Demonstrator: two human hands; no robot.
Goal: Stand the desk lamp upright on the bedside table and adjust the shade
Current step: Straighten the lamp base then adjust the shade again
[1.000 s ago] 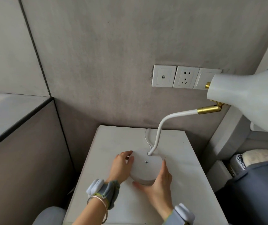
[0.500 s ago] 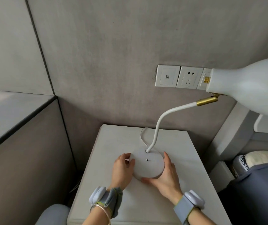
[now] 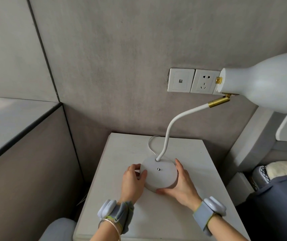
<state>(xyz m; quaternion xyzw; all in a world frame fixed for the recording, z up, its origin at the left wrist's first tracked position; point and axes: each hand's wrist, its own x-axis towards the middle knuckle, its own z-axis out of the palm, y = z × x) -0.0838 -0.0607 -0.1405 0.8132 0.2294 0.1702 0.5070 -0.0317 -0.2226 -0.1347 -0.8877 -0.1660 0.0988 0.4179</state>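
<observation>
The white desk lamp stands upright on the pale bedside table (image 3: 198,202). Its round base (image 3: 162,176) rests flat near the table's middle. A curved white neck (image 3: 169,129) rises from the base to a brass joint (image 3: 218,102). The white shade (image 3: 268,86) hangs at the upper right, pointing right and running out of frame. My left hand (image 3: 132,182) grips the base's left rim. My right hand (image 3: 181,186) cups its right and front rim. Both wrists wear grey bands.
A white cord (image 3: 150,145) loops behind the base toward the wall. Wall sockets (image 3: 193,80) sit above the table, partly behind the shade. A grey ledge (image 3: 17,122) runs on the left. A bed with grey bedding (image 3: 278,197) lies to the right.
The base has settled flat and a little further back on the table. My right hand has slid round to its front right rim. The shade sits higher in view.
</observation>
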